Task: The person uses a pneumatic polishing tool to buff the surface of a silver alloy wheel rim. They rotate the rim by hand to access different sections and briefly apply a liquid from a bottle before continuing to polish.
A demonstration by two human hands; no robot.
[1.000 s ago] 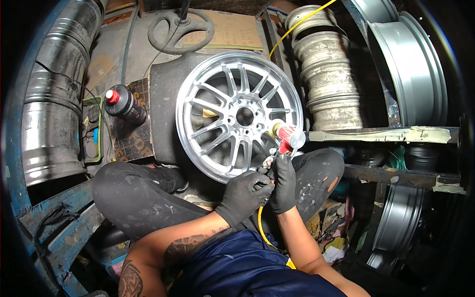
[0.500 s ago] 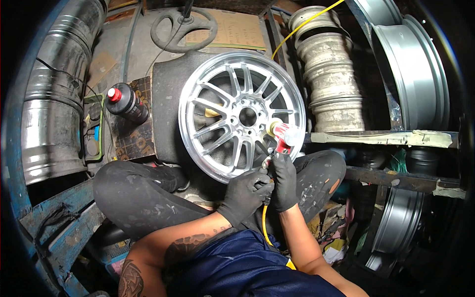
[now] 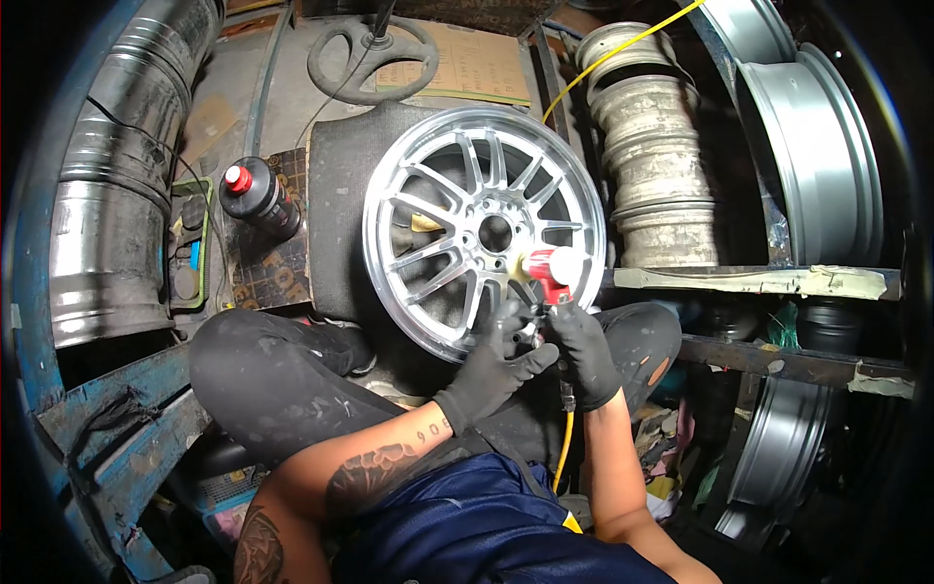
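A silver alloy wheel (image 3: 473, 161) with many thin spokes lies face up in front of me, between my bent knees. In my black-gloved right hand (image 3: 588, 358) is a red air polisher (image 3: 550, 273), held above the wheel's near right part. Its round white end catches the light, and a pale pad shows at the other side. A yellow air hose (image 3: 566, 440) hangs from a fitting below the handle. My gloved left hand (image 3: 479, 382) is beside the tool's handle with its fingers apart, slightly blurred; whether the fingertips touch the handle is unclear.
A black bottle with a red cap (image 3: 261, 200) stands on a board at left. Shiny metal barrels (image 3: 107, 243) line the left side. Stacked worn rims (image 3: 652, 146) and racked silver wheels (image 3: 812, 146) are at right. A steering wheel (image 3: 326, 73) is at the back.
My left hand has let go of the hose fitting, and its fingers have spread. The polisher and right hand have shifted slightly. The whole view has moved a little.
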